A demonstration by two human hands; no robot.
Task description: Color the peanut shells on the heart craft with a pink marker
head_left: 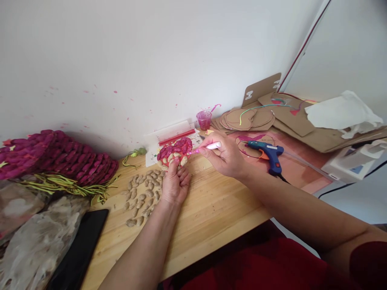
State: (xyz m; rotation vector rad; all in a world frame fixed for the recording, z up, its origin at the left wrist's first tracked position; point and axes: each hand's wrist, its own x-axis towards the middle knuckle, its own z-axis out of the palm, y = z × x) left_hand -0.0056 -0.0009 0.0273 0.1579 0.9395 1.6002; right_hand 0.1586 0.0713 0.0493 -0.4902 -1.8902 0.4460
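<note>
The right hand (225, 157) is clamped on a thin brush (208, 147), its pink tip touching a shell-covered piece (175, 151) that the left hand (174, 183) grips from below, just above the worktop (211, 209). The piece looks light, stiff and brittle, so its lower edge seems the safest hold. Loose peanuts (142, 197) lie beside it.

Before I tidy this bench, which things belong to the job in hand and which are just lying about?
In use: shell heart in the left hand; pink-tipped brush in the right hand; probably the loose peanut shells and pink cup.
Lying about: blue glue gun; cardboard cut-outs; pile of pink shell pieces; black tablet.
</note>
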